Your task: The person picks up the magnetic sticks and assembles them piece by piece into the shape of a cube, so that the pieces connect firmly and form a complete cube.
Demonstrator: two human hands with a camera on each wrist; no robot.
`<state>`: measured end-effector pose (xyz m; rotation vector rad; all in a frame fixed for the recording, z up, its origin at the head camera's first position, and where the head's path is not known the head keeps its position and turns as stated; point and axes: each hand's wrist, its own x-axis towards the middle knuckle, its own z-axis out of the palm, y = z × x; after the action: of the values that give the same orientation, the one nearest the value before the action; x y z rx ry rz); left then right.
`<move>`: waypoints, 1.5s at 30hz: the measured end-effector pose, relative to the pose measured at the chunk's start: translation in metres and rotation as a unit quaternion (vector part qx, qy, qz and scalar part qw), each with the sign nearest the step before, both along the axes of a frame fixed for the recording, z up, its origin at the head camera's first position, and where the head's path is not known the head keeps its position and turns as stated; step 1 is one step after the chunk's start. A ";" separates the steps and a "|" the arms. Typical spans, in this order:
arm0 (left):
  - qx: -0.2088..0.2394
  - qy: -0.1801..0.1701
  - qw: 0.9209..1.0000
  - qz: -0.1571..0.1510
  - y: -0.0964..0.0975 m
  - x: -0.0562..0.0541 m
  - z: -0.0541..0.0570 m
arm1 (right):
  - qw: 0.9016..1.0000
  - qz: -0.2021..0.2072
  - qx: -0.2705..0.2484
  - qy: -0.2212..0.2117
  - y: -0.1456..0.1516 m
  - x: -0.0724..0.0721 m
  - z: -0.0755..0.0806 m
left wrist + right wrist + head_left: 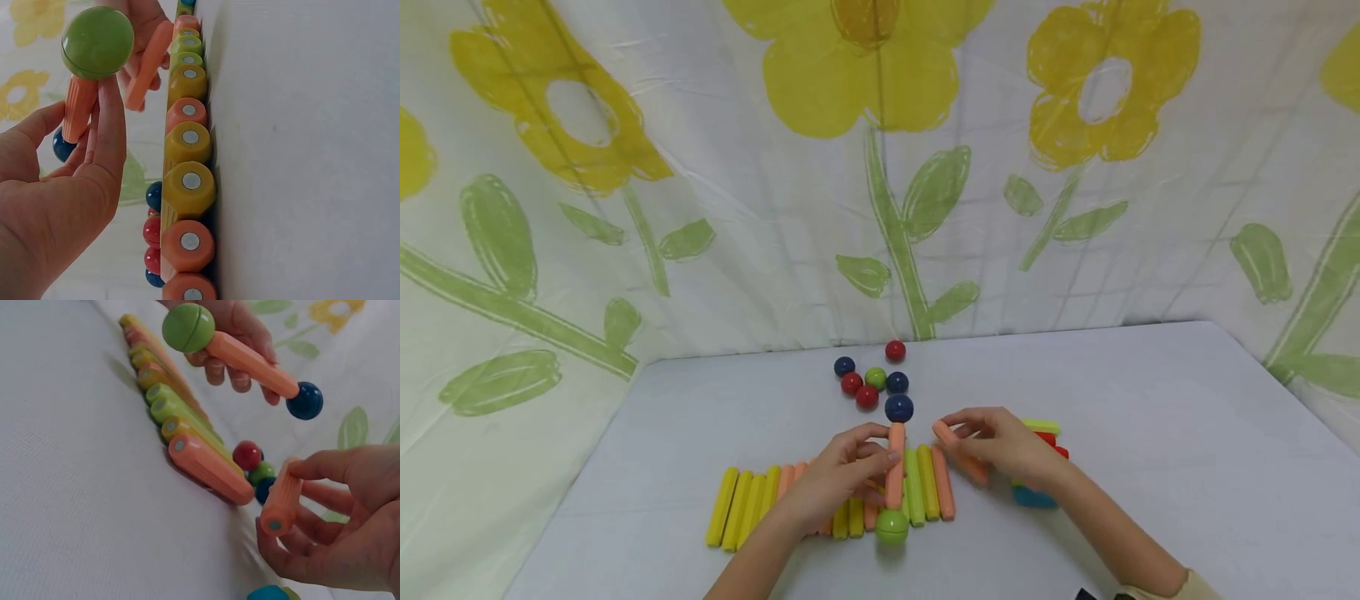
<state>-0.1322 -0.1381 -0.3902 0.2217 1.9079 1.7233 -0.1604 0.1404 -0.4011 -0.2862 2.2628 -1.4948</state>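
Note:
My left hand (838, 479) pinches an orange magnetic rod (896, 467) between thumb and fingers. A green ball (892, 527) sits on the near end of this rod and a blue ball (305, 400) on its far end, all raised over the row of rods. To the right, my right hand (1011, 447) grips a second orange rod (282, 497) by its sides. A round grey disc shows in that rod's lower end. The two held rods are apart.
Yellow, orange and green rods (722, 508) lie side by side in a row under the left hand. Several red, blue and green balls (867, 397) cluster farther back. Partly behind the right hand lie blue (1033, 497), red and light green rods. A flowered curtain (760, 250) stands behind the table.

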 end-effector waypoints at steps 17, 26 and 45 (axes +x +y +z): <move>0.000 -0.022 0.999 -0.028 0.001 -0.006 -0.017 | 0.994 0.063 -0.093 0.011 0.006 -0.003 0.013; -0.013 -0.022 0.999 -0.022 0.006 -0.001 -0.011 | 0.994 0.075 -0.077 0.025 0.007 -0.002 0.019; 0.010 -0.020 0.999 -0.030 0.009 0.003 -0.004 | 0.993 0.072 -0.082 0.042 0.012 -0.003 0.020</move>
<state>-0.1288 -0.1290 -0.3937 0.2476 1.8370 1.6967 -0.1634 0.1520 -0.3806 -0.5590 2.1337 -1.6224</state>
